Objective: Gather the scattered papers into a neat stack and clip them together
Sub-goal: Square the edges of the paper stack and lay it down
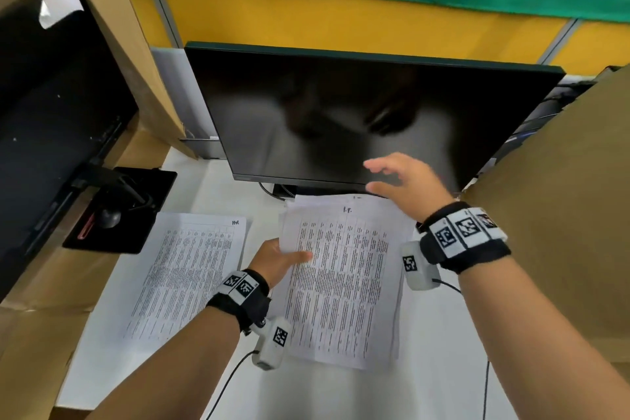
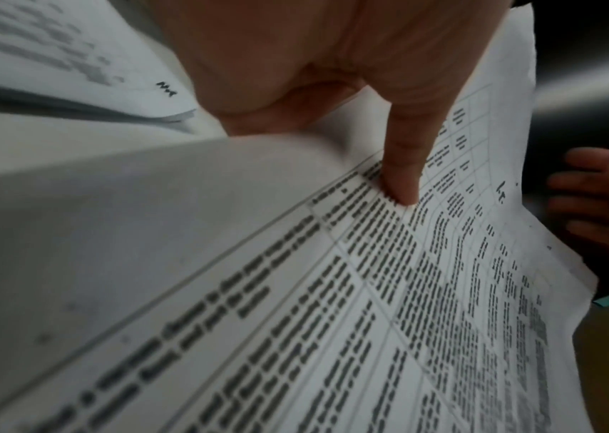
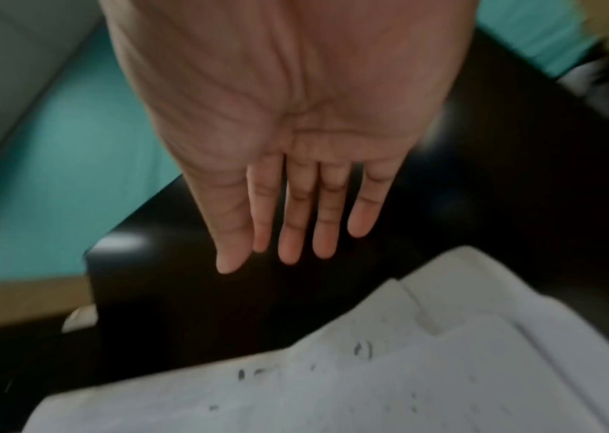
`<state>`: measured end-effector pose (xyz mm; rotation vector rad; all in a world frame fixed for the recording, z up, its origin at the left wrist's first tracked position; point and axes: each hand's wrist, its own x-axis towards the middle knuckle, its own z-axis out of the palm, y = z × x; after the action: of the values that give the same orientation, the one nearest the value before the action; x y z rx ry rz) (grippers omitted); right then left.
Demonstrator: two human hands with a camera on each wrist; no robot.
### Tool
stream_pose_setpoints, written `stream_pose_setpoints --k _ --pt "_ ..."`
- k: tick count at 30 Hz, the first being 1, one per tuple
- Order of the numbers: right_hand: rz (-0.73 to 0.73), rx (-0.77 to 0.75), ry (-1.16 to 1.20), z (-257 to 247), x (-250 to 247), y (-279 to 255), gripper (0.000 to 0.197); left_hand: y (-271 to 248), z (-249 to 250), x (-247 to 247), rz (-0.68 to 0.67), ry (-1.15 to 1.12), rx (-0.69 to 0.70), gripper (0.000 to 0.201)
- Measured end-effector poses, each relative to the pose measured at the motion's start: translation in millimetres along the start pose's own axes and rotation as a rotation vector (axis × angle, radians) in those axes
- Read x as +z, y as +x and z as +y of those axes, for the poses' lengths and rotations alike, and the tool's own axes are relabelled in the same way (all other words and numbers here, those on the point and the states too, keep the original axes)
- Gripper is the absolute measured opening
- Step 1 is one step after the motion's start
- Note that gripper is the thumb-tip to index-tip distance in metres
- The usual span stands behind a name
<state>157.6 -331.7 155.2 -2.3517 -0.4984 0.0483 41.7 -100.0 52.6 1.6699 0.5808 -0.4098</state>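
A loose stack of printed sheets (image 1: pixel 344 276) lies in front of the monitor, its edges uneven at the top. My left hand (image 1: pixel 279 257) holds its left edge, thumb on top of the print (image 2: pixel 403 175) and fingers underneath, lifting that side off the desk. A separate printed sheet (image 1: pixel 191 269) lies flat to the left. My right hand (image 1: pixel 402 181) hovers above the stack's top right corner with fingers straight (image 3: pixel 295 222) and nothing in it. The top corners of the stack (image 3: pixel 406 366) show below its palm. No clip is in view.
A black monitor (image 1: pixel 358 112) stands just behind the papers. A second dark monitor (image 1: pixel 51 106) and its black base (image 1: pixel 129 208) sit at the left. Cardboard boxes (image 1: pixel 559 215) flank the white desk (image 1: pixel 341 392) on both sides. Cables trail from my wrist cameras.
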Motion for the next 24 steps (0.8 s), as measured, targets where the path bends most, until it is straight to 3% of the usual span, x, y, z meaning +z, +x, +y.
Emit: stream_pose_setpoints --k 3,5,9,16,24 --pt "-0.234 0.033 -0.176 -1 21 4 0.031 -5 -6 5 -0.009 0.002 -0.066 0.032" --pt "-0.312 0.075 -0.209 3 33 2 0.024 -7 -10 7 -0.020 -0.012 -0.092 0.035" --pt "-0.283 0.154 -0.164 13 52 -4 0.006 -11 -17 9 -0.040 -0.056 -0.110 0.028" --pt "-0.336 0.169 -0.186 11 67 -15 0.011 0 -38 8 -0.037 -0.054 -0.164 0.018" --pt "-0.333 0.105 -0.179 -1 53 -13 0.012 10 -51 11 -0.019 -0.020 -0.149 0.036"
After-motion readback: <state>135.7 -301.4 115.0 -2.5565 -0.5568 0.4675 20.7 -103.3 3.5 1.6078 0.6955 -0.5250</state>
